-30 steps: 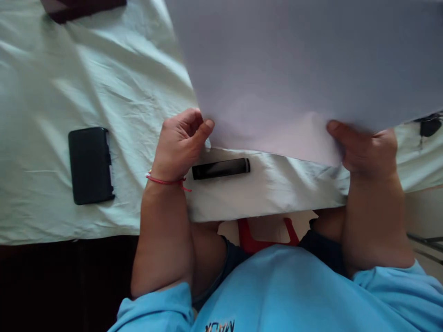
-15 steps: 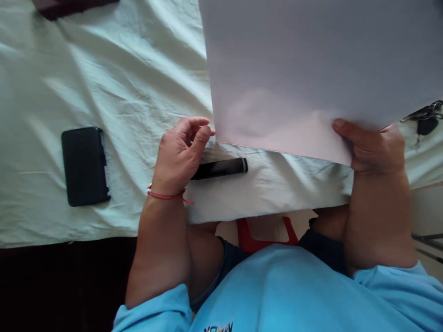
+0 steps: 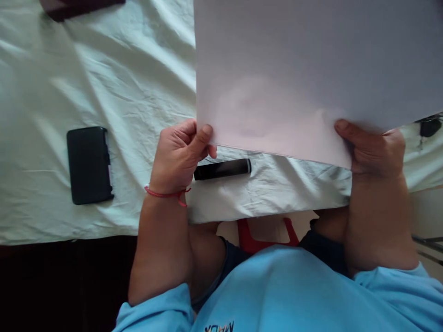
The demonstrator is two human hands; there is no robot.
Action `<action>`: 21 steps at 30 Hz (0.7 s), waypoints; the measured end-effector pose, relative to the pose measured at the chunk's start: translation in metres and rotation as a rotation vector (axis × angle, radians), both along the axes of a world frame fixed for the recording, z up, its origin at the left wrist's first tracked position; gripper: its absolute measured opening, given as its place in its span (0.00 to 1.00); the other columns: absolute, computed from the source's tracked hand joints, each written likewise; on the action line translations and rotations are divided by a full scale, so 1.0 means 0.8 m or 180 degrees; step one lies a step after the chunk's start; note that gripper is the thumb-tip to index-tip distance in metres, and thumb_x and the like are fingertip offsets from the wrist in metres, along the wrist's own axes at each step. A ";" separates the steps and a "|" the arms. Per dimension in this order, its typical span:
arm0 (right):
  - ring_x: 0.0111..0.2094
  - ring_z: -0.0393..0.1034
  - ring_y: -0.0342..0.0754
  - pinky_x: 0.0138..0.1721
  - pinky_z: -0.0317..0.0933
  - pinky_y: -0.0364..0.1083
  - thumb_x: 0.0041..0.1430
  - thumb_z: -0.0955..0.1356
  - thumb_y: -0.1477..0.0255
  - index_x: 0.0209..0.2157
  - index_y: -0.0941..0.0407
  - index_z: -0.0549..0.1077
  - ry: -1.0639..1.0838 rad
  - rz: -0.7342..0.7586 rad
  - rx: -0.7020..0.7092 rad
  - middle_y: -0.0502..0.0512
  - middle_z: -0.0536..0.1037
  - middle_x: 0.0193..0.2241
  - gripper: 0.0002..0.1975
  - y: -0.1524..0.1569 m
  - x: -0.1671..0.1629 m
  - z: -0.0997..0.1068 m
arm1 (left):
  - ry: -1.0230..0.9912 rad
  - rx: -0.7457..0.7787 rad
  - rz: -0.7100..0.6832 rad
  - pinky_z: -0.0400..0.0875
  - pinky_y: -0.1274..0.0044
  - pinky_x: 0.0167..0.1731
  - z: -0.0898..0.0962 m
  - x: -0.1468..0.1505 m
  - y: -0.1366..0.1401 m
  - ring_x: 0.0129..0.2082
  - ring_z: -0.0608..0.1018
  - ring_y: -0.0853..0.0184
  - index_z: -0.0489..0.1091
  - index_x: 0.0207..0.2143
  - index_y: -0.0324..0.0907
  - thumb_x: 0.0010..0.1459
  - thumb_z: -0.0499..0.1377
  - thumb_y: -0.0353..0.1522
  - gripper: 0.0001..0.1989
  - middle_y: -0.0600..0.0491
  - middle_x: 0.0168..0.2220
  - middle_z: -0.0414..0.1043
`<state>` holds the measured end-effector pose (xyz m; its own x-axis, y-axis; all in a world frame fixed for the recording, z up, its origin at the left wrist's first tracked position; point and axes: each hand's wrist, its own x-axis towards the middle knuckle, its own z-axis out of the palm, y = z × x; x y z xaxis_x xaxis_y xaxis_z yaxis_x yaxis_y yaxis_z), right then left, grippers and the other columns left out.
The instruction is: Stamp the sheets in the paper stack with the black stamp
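A large white sheet of paper (image 3: 294, 74), possibly several sheets together, is held up over the cloth-covered table and runs past the top of the view. My left hand (image 3: 183, 152) pinches its near left corner, thumb on top and fingers underneath. At the near right corner my right hand (image 3: 374, 145) grips it too, thumb pressed on the upper face and the other fingers hidden behind. Just below the paper's near edge, beside my left hand, lies a dark, slim stick-shaped object (image 3: 223, 169) with a grey band at its right end.
A black phone-like case (image 3: 90, 165) lies on the pale green tablecloth (image 3: 138, 92) at the left. A dark maroon object (image 3: 79, 8) sits at the far left. Keys (image 3: 430, 127) peek out by the paper's right edge. A red stool (image 3: 266, 235) shows below the table edge.
My left hand has closed its thumb over the paper's near left corner, where before it was only at the edge. The paper has shifted slightly left and covers more of the keys.
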<state>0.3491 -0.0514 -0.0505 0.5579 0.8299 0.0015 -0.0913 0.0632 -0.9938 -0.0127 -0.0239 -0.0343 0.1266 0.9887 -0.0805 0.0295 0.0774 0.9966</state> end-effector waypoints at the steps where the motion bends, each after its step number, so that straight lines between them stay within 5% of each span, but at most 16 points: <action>1: 0.56 0.85 0.66 0.67 0.79 0.74 0.20 0.92 0.64 0.46 0.50 0.81 0.0007 -0.0004 -0.0010 0.54 0.88 0.50 0.45 0.000 0.000 -0.001 | 0.0022 0.0008 -0.0043 0.47 0.75 0.17 0.002 0.000 0.000 0.18 0.62 0.75 0.72 0.27 0.45 0.62 0.79 0.59 0.32 0.58 0.20 0.68; 7: 0.57 0.85 0.66 0.67 0.79 0.74 0.22 0.92 0.63 0.44 0.50 0.80 0.0059 0.0220 -0.0020 0.55 0.88 0.49 0.43 0.003 0.001 -0.004 | 0.0049 0.0042 -0.0194 0.44 0.73 0.18 0.004 -0.003 0.001 0.21 0.52 0.72 0.75 0.30 0.47 0.60 0.81 0.58 0.29 0.59 0.24 0.51; 13: 0.52 0.86 0.64 0.69 0.77 0.74 0.19 0.92 0.64 0.40 0.50 0.80 0.0011 0.0237 -0.0036 0.52 0.86 0.39 0.40 0.006 0.000 0.002 | -0.0152 0.0296 -0.0157 0.49 0.73 0.21 0.000 -0.006 0.000 0.21 0.61 0.72 0.76 0.31 0.47 0.62 0.82 0.52 0.26 0.59 0.23 0.64; 21: 0.50 0.86 0.62 0.67 0.80 0.73 0.19 0.92 0.62 0.38 0.49 0.80 -0.0035 0.0206 -0.0021 0.50 0.89 0.43 0.40 0.006 -0.002 0.005 | -0.0301 -0.0063 -0.0180 0.59 0.75 0.20 0.006 -0.010 -0.003 0.20 0.71 0.71 0.81 0.34 0.47 0.58 0.85 0.50 0.23 0.55 0.24 0.79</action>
